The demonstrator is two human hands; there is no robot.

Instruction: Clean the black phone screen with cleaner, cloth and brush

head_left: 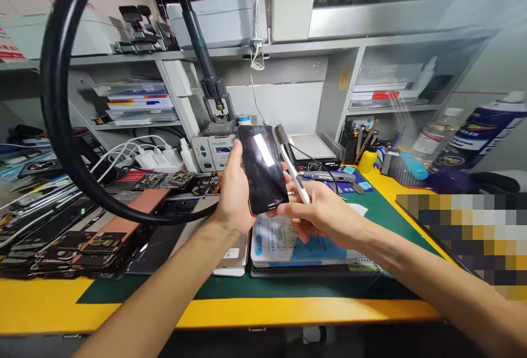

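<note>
A black smartphone [263,174] is held up over the middle of the bench, its glossy screen facing the camera and reflecting light. My left hand [236,196] grips it along the left edge, thumb at the upper side. A white brush [294,174] with dark bristles at its upper end slants beside the phone's right edge. It rests in my right hand [315,210], whose fingers are closed round the handle while the thumb and fingertips touch the phone's lower right corner. Beneath the hands lies a blue and white packet [280,245].
Stacked phone parts [102,242] cover the left of the green mat [230,287]. A black flexible hose [57,94] loops at the left. A spray can [480,133], a clear bottle [436,133] and a yellow bottle [368,159] stand at the right. Shelves line the back.
</note>
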